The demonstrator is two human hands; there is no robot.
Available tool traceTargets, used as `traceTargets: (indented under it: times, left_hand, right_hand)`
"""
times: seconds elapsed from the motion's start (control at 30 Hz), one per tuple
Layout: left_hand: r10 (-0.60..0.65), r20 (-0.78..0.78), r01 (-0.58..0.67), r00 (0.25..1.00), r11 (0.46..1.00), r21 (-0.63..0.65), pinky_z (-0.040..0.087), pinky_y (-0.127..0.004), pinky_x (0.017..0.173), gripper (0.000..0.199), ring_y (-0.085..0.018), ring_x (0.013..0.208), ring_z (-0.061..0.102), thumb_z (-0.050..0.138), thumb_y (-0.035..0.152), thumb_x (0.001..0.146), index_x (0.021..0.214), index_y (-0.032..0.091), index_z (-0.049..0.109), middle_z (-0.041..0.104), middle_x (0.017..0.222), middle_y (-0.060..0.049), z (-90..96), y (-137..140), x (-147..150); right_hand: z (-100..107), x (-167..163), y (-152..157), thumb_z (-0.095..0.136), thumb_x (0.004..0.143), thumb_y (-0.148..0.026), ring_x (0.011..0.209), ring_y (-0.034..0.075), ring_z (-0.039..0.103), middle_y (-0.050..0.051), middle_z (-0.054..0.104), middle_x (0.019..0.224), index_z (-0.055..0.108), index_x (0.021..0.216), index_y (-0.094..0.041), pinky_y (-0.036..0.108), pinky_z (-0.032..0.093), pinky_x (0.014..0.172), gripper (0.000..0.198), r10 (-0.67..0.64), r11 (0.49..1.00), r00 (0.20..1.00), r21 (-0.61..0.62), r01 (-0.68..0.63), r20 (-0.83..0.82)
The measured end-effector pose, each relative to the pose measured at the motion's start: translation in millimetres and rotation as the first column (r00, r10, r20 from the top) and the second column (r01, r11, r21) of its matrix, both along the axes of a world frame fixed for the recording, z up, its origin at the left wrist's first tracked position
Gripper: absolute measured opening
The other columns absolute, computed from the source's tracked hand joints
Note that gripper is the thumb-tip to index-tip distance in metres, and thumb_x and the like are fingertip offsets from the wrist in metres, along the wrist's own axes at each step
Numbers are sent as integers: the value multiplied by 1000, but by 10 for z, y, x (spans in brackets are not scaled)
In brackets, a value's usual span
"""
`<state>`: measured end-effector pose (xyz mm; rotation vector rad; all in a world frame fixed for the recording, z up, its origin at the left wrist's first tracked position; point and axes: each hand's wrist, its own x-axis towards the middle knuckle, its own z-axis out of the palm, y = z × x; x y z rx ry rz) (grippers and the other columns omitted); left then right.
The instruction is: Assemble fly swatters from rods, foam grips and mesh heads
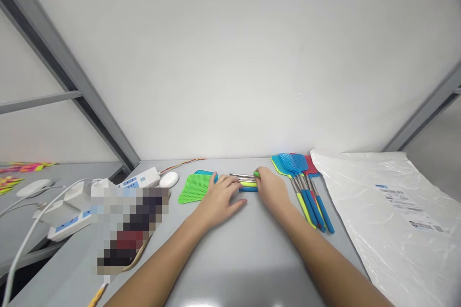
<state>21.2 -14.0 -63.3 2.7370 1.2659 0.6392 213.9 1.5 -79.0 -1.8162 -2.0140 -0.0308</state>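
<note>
Fly swatters with metal shafts lie sideways on the grey table in front of me. Their mesh heads are to the left, a green head (196, 188) over a blue one (202, 172). My left hand (222, 197) rests over the part beside the heads, fingers stretched and thumb apart, hiding some of the shafts. At the other end, my right hand (271, 191) is closed round a green handle (256, 173). A yellow-green handle (249, 184) and a blue handle (248, 189) lie between the hands, their right ends close to my right fingers.
Right of my hands lies a bundle of blue, yellow-green and red fly swatters (304, 187). A white plastic bag (382, 201) with a label covers the right side. Left are a power strip (139, 180), a round white device (169, 180), cables and a pixelated object (131, 230).
</note>
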Motion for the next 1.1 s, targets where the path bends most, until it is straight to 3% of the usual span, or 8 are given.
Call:
traceTargets:
  times: [0.17,0.27,0.33,0.43,0.53,0.67,0.9,1.1]
  left_hand:
    - [20,0,-20,1000,998,53,15,-59,111,24,-24,112,50,55,39,88,109,28,60,60,117,-3,36,72,-79]
    - [109,14,-109,994,993,52,26,-53,107,31,-26,114,49,56,45,86,112,28,60,59,120,-4,115,181,-295]
    - [176,13,-176,984,984,-5,34,-49,103,50,-30,121,44,62,55,78,120,28,57,54,128,-6,151,254,-480]
    - [242,-42,-245,969,960,-138,37,-50,101,83,-36,129,35,68,67,63,134,29,47,43,141,-9,150,335,-724]
    - [260,-65,-268,963,946,-184,34,-51,103,92,-38,132,32,69,70,60,138,30,42,38,144,-10,112,368,-824]
    - [208,-46,-212,977,965,-154,31,-50,105,78,-34,129,36,66,66,68,134,30,46,43,141,-8,69,353,-701]
    - [91,13,-91,996,996,1,16,-56,111,37,-28,123,42,56,49,85,117,29,57,50,134,-5,10,132,-181]
    - [-10,13,11,1000,1000,-5,16,-61,110,28,-28,121,42,59,40,86,113,31,60,52,130,-5,8,-19,17]
  right_hand:
    - [24,148,78,47,93,-27,76,15,57,3,60,89,64,91,-22,26,25,55,17,-85,993,994,-71,90,67]
    - [21,159,116,49,92,-31,74,15,57,3,58,87,67,85,-23,26,24,54,21,-84,990,993,-104,92,85]
    - [10,154,135,49,92,-32,75,15,57,3,58,87,67,84,-23,25,25,54,22,-73,990,994,-115,83,87]
    - [-16,151,162,48,93,-31,78,17,58,4,57,88,68,84,-23,26,28,55,24,-66,989,994,-125,76,83]
    - [-43,158,196,47,93,-31,77,17,58,5,57,89,69,86,-22,26,30,55,25,-79,987,994,-134,88,73]
    - [-61,175,244,48,93,-32,74,17,59,7,57,90,69,87,-20,27,34,58,25,-94,985,994,-140,101,61]
    - [-60,190,278,51,92,-36,77,18,61,6,59,91,69,86,-20,25,34,57,24,-107,983,992,-139,116,70]
    - [-84,181,283,58,88,-33,76,18,61,6,59,90,67,86,-20,26,34,57,16,-73,991,993,-107,82,89]
